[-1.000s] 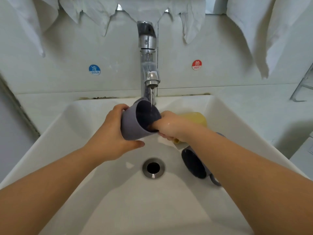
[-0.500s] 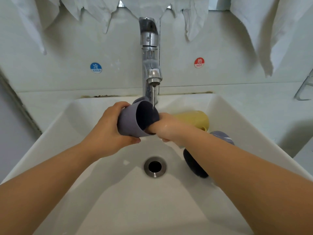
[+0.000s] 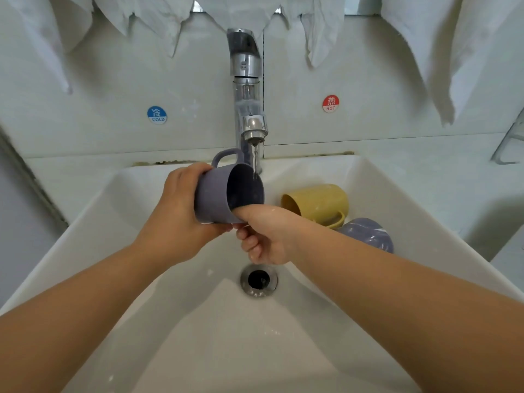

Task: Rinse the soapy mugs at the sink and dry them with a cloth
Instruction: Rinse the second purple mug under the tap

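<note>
Over the sink (image 3: 119,251), the left hand (image 3: 181,222) grips a purple mug (image 3: 221,194) tilted under the running tap (image 3: 252,129). The right hand (image 3: 263,236) curls at its rim, fingers apparently inside. Toward the sink's back right corner lie a yellow mug (image 3: 320,202) and another purple mug (image 3: 365,234), likely unrinsed. Cloths (image 3: 320,32) hang above; drying remains.

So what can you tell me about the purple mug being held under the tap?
The purple mug is matte greyish purple, plastic by the look of it, with a darker inside. It is tipped on its side, mouth facing right, its loop handle on the upper, far side. The left hand grips its body; the right hand reaches into the mouth, thumb or fingers hidden inside. A thin stream from the faucet falls at its rim, above the sink.
</note>
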A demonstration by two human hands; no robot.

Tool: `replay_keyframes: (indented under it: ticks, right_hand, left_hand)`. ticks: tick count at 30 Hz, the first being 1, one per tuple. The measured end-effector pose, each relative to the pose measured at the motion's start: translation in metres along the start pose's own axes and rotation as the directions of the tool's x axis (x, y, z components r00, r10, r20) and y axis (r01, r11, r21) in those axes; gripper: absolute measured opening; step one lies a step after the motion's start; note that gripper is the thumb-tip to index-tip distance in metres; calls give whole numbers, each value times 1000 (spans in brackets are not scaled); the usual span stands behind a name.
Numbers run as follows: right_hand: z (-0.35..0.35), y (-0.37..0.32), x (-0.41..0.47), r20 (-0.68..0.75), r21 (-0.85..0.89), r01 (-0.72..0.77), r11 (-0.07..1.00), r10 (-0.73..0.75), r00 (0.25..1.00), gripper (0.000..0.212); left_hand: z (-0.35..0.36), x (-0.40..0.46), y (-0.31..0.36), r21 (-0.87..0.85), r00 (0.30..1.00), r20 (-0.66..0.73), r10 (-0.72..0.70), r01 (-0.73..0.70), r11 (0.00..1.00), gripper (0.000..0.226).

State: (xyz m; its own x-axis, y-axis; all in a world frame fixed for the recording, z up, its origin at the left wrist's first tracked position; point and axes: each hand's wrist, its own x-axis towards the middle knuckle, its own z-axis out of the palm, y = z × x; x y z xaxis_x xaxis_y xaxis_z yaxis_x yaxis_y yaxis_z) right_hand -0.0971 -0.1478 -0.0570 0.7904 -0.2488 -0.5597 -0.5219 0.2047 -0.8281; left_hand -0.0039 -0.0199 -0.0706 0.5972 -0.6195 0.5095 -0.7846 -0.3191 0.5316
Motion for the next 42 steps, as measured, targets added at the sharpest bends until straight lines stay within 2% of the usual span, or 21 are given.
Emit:
replay_keyframes:
  ticks: [2, 4, 6, 8, 11, 14, 15, 17, 19, 20, 22, 25, 26, 28, 30, 32, 36, 38, 40, 41, 42]
  right_hand:
    - [-3, -1, 0, -38, -93, -1, 996, -2, 999, 27]
    - [-10, -2, 3, -166, -312, 48, 949, -104, 981, 21]
    - [-19, -5, 8, -267, -596, 128, 793, -347, 899, 17]
    - [-26, -8, 9, -253, -797, 175, 578, -583, 772, 15]
    - [-30, -14, 1, -188, -913, 168, 371, -749, 635, 15]
    - [-31, -17, 2, -161, -942, 151, 299, -800, 578, 23]
    - [-31, -17, 5, -187, -926, 157, 343, -778, 600, 25]
    - [-31, -13, 8, -244, -801, 216, 559, -634, 734, 34]
    - [-24, -7, 5, -202, -550, 199, 811, -361, 911, 40]
    - [-19, -5, 3, -144, -439, 145, 887, -229, 963, 40]
    - [-12, -4, 0, -46, -262, 61, 963, -76, 996, 34]
    - [-9, -7, -4, 47, -90, -19, 996, 23, 999, 27]
    - [-8, -7, -6, 58, -91, -25, 996, 31, 998, 26]
    - [-9, -5, -5, -1, -227, 41, 973, -42, 999, 26]
    - [-12, -4, -2, -116, -460, 147, 876, -224, 968, 29]
    - [-16, -6, -1, -151, -634, 215, 742, -392, 907, 31]
    - [-28, -10, -6, -73, -683, 250, 686, -405, 912, 50]
    - [-30, -11, -9, -41, -739, 294, 607, -475, 879, 38]
    - [-32, -10, -13, -2, -838, 338, 429, -621, 784, 17]
    - [-35, -8, -14, 35, -891, 334, 307, -688, 725, 14]
    - [-38, -5, -16, 84, -937, 309, 165, -750, 656, 23]
  left_hand:
    - [-1, 0, -2, 45, 999, 19, 28, -29, 999, 88]
    - [0, -1, -2, 84, 997, 61, 49, -54, 995, 87]
    - [0, -2, 1, 70, 991, 125, 38, -47, 996, 87]
    - [1, -2, 5, 28, 982, 185, 31, -36, 999, 86]
    - [0, -1, 7, -56, 972, 232, 47, -35, 998, 84]
    - [0, 0, 7, -93, 970, 241, 30, -7, 996, 86]
    - [0, 0, 7, -91, 973, 229, 21, 0, 996, 86]
    - [0, 2, 2, -74, 984, 180, 2, 11, 997, 85]
    - [-2, 2, -4, -47, 992, 124, -23, 29, 998, 87]
    - [-2, 2, -6, -39, 994, 101, -39, 43, 998, 88]
    - [-3, 2, -8, -41, 996, 58, -62, 64, 997, 90]
    - [-2, 2, -5, -50, 997, 23, -67, 68, 996, 91]
    - [-1, 1, -4, -41, 997, 30, -68, 69, 997, 91]
    - [1, 0, -3, -28, 994, 74, -78, 80, 996, 90]
    - [2, -1, -1, -40, 984, 153, -94, 101, 994, 89]
    - [2, -1, 2, -62, 974, 219, -60, 75, 995, 84]
    - [0, -4, 7, -177, 967, 241, -79, 124, 976, 76]
    - [2, -5, 5, -186, 963, 245, -111, 159, 970, 75]
    - [2, -6, 4, -192, 963, 240, -125, 174, 966, 73]
    - [2, -6, 3, -193, 963, 235, -131, 178, 965, 72]
    - [2, -6, 3, -192, 964, 230, -131, 177, 965, 72]
